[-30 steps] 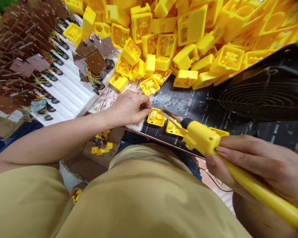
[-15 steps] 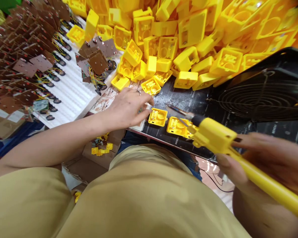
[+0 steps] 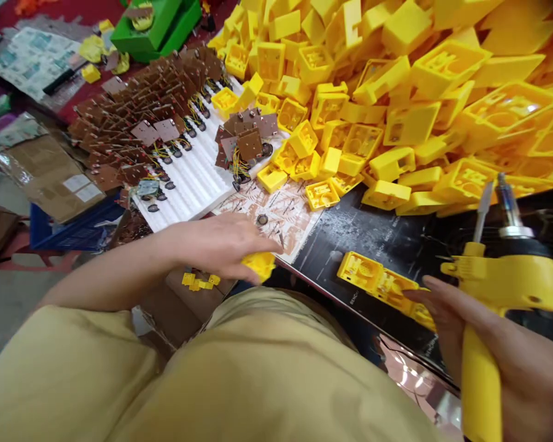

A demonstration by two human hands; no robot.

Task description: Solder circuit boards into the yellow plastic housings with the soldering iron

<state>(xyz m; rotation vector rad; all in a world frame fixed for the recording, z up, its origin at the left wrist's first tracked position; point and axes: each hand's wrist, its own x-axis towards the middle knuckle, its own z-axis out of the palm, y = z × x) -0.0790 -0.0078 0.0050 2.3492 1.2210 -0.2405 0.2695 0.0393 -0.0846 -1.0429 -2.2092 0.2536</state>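
My left hand (image 3: pixel 221 245) is closed over a small yellow plastic case (image 3: pixel 259 266) at the near edge of the work board, above my lap. My right hand (image 3: pixel 483 350) grips the handle of a yellow soldering gun (image 3: pixel 502 288), held upright with its metal tip pointing up. Two open yellow cases (image 3: pixel 378 282) lie on the black board (image 3: pixel 396 233) just left of my right hand. A small black round part (image 3: pixel 262 219) lies on the patterned sheet beyond my left hand.
A big heap of yellow plastic cases (image 3: pixel 396 98) fills the back and right. Brown circuit boards with wires (image 3: pixel 156 123) stand in rows on a white ribbed tray (image 3: pixel 198 184) at left. A green box (image 3: pixel 156 24) and cardboard (image 3: pixel 50 172) lie farther left.
My left hand took one yellow case from the board and drew it toward my lap. My right hand swung the soldering gun from pointing left at the cases to upright. The view shifted left.
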